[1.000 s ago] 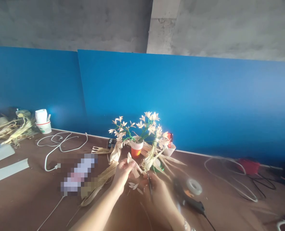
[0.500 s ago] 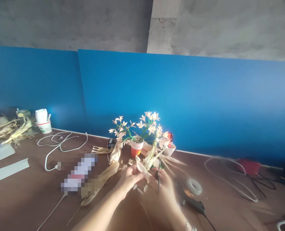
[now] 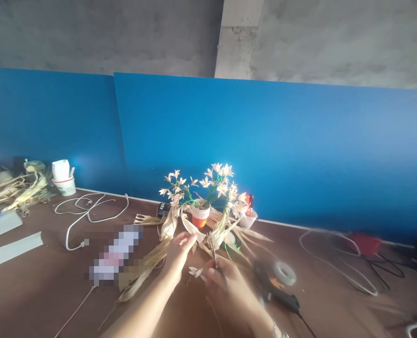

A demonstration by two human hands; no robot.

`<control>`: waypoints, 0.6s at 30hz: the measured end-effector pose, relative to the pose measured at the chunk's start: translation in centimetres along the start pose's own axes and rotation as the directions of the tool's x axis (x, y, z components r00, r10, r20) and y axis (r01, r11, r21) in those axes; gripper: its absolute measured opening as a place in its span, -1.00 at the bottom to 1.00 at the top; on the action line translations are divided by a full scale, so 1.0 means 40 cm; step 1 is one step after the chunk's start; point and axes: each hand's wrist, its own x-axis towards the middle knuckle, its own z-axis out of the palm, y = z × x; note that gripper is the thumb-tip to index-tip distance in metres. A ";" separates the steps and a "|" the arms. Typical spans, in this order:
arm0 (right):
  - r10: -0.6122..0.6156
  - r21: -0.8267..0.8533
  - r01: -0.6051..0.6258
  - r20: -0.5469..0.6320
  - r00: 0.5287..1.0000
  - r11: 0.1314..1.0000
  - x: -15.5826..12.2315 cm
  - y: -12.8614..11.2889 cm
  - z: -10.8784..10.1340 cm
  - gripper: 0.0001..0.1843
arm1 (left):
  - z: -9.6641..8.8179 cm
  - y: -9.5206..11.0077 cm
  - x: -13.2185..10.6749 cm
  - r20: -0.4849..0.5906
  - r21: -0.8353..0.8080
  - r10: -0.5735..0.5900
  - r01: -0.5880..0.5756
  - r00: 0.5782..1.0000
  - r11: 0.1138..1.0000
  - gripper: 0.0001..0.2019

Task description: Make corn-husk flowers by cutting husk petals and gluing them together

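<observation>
Between its thumb and fingers, my left hand (image 3: 179, 253) pinches a pale piece of corn husk (image 3: 191, 228) that points up toward the cup. My right hand (image 3: 226, 277) is closed round the handles of a pair of scissors (image 3: 214, 249), blades pointing up and away. The two hands are apart. Several small cut husk petals (image 3: 196, 272) lie on the table between my wrists. Just beyond stands an orange and white paper cup (image 3: 200, 217) of husk flowers (image 3: 222, 188) on green stems. Dried corn husks (image 3: 148, 263) lie to the left of my left hand.
A black glue gun (image 3: 282, 295) and a roll of clear tape (image 3: 285, 273) lie right of my right hand. A white cable (image 3: 88, 213) loops at the left, near a white cup (image 3: 65, 185). Behind the brown table (image 3: 71, 300) rises a blue partition (image 3: 265, 141).
My left hand has drawn left and a little up with the husk piece. My right hand has moved slightly down and left, with the scissors now tilted left. More cut petals lie on the table.
</observation>
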 end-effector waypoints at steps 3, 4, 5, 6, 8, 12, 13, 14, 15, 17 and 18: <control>0.021 0.035 -0.024 0.077 0.997 0.999 -0.011 -0.001 0.004 -0.50 | 0.008 0.001 -0.006 -0.014 0.016 -0.002 0.002 1.000 1.000 -0.74; 0.029 0.029 -0.031 0.088 0.996 0.999 -0.015 -0.006 0.006 -0.48 | 0.011 0.001 -0.009 -0.017 0.020 -0.002 0.002 1.000 1.000 -0.74; 0.034 0.011 -0.035 0.096 0.995 0.999 -0.018 -0.010 0.007 -0.47 | 0.014 0.000 -0.011 -0.015 0.024 0.001 -0.001 1.000 1.000 -0.75; 0.035 -0.010 -0.034 0.097 0.995 0.999 -0.020 -0.014 0.007 -0.46 | 0.017 -0.001 -0.013 -0.010 0.029 0.008 -0.008 1.000 1.000 -0.76; 0.032 -0.032 -0.029 0.088 0.996 0.999 -0.016 -0.015 0.006 -0.47 | 0.020 -0.001 -0.017 0.014 0.036 0.026 -0.027 1.000 0.999 -0.79; 0.084 -0.038 -0.082 0.070 0.994 0.996 0.005 0.006 -0.002 -0.51 | 0.022 0.002 -0.024 0.113 0.002 0.023 -0.024 0.993 1.000 -0.86; 0.093 -0.046 -0.090 0.064 0.994 0.995 0.009 0.011 -0.004 -0.52 | 0.022 0.003 -0.025 0.126 0.000 0.012 -0.013 0.992 1.000 -0.87; 0.095 -0.049 -0.092 0.057 0.994 0.995 0.010 0.015 -0.006 -0.54 | 0.022 0.005 -0.026 0.130 0.005 0.000 0.000 0.992 1.000 -0.87; 0.092 -0.042 -0.090 0.054 0.994 0.995 0.010 0.017 -0.007 -0.55 | 0.021 0.006 -0.027 0.131 0.011 -0.013 0.012 0.991 1.000 -0.87; 0.084 -0.010 -0.084 0.066 0.994 0.996 0.006 0.018 -0.010 -0.55 | 0.020 0.009 -0.027 0.146 0.009 -0.031 0.030 0.989 1.000 -0.85; 0.081 0.008 -0.082 0.085 0.993 0.997 0.004 0.017 -0.012 -0.53 | 0.019 0.010 -0.026 0.160 -0.001 -0.033 0.034 0.987 0.999 -0.85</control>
